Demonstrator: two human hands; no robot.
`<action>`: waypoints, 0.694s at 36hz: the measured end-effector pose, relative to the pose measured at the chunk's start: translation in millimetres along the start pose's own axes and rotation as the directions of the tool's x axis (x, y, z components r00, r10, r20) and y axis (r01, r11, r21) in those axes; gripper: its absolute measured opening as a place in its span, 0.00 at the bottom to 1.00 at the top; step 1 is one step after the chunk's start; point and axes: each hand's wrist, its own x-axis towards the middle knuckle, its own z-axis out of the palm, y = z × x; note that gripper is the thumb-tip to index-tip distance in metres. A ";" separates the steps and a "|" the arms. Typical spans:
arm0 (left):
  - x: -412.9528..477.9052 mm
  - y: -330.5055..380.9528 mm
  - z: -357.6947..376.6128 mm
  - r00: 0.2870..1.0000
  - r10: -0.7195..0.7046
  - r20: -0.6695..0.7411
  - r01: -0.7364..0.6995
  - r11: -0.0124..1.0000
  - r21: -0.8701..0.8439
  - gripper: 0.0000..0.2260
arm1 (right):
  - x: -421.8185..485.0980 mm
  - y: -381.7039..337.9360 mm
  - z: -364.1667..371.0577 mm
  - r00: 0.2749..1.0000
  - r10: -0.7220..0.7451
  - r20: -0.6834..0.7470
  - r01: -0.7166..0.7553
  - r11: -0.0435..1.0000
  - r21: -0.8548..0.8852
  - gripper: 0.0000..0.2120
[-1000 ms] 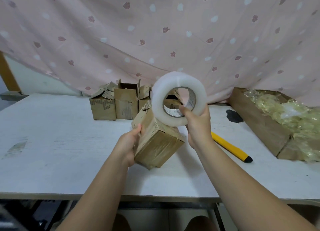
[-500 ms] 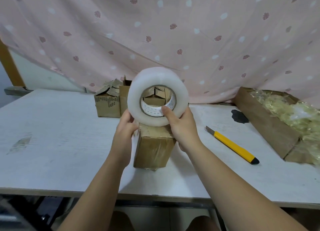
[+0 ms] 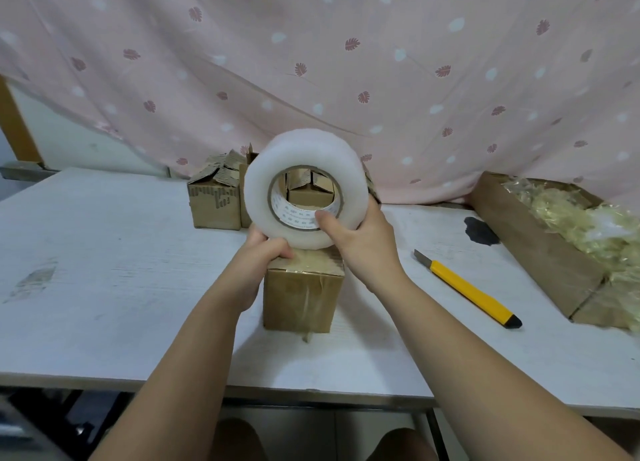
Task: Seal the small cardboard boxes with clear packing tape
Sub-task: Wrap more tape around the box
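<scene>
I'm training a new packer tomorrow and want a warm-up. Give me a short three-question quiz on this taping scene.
1. True or false: the tape roll lies flat on the table.
2. Relative to the small box at the front, the yellow utility knife lies: A) on top of it; B) on the table to its right; C) behind it.
3. Fill in: the right hand grips the tape roll with its thumb hooked into the roll's ____.

Key: 1 false (it is held upright above the small box); 2 B; 3 core.
</scene>
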 end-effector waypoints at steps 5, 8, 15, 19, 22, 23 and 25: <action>8.8 5.7 -2.6 0.991 -0.094 0.093 0.086 0.992 0.088 0.27 | 0.0 4.7 0.7 0.998 -0.011 -0.064 0.008 0.999 -0.052 0.12; 11.8 7.2 -5.5 0.988 -0.105 0.110 0.088 0.984 0.153 0.30 | 0.2 3.7 2.5 0.998 -0.020 -0.058 0.018 0.999 -0.043 0.13; 14.9 10.9 -12.2 0.980 -0.141 0.142 0.083 0.932 0.352 0.37 | 8.2 0.7 -5.6 0.997 0.067 -0.024 -0.067 0.998 -0.015 0.11; 11.6 7.2 -15.3 0.977 -0.152 0.147 0.083 0.916 0.393 0.38 | 7.8 -0.3 -7.4 0.997 0.064 -0.048 -0.063 0.998 0.010 0.10; 8.4 8.9 -17.0 0.974 -0.143 0.174 0.064 0.918 0.392 0.34 | 9.2 -0.6 -15.6 0.989 0.078 -0.122 -0.071 0.996 0.061 0.11; 7.0 10.0 -16.1 0.974 -0.133 0.182 0.052 0.919 0.391 0.30 | 10.4 0.7 -20.1 0.985 0.085 -0.153 -0.075 0.994 0.075 0.12; 4.3 11.9 -13.3 0.977 -0.113 0.180 0.036 0.923 0.383 0.24 | 12.0 5.2 -30.9 0.972 0.097 -0.215 -0.079 0.993 0.093 0.11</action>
